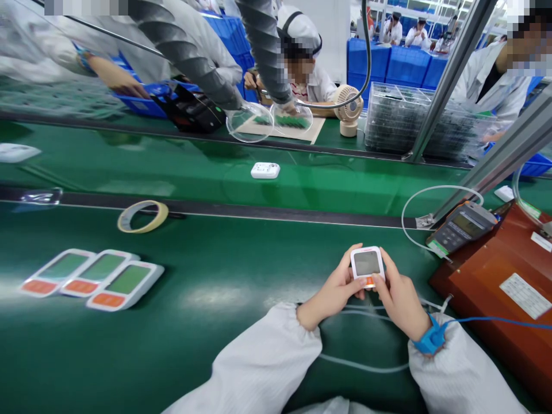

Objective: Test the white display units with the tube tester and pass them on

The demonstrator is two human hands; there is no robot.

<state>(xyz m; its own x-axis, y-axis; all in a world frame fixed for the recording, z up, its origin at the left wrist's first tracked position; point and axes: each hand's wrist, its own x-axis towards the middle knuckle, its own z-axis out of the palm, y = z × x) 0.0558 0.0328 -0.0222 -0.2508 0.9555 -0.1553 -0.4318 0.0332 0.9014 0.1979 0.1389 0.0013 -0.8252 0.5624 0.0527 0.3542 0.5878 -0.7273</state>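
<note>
Both of my hands grip a small white electronic monitor (pixel 367 262) with a grey screen and orange buttons, held just above the green bench. My left hand (pixel 338 288) closes on its left side, thumb near the buttons. On the other side, my right hand (pixel 399 296) holds the lower right corner, its thumb by the orange part; a blue wrist strap (pixel 432 336) circles that wrist. Three similar monitors (pixel 125 286) with greenish screens lie overlapping at the left of the bench. The backs of the held monitor and some fingertips are hidden.
A tape roll (pixel 143 217) lies by the dark rail. Behind it, a white unit (pixel 265 170) rests on the green conveyor. At right stand a grey handheld meter (pixel 463 227) and a brown box (pixel 504 282) with tubing. Co-workers sit across, near a small fan (pixel 348 109) and clear trays (pixel 397 118).
</note>
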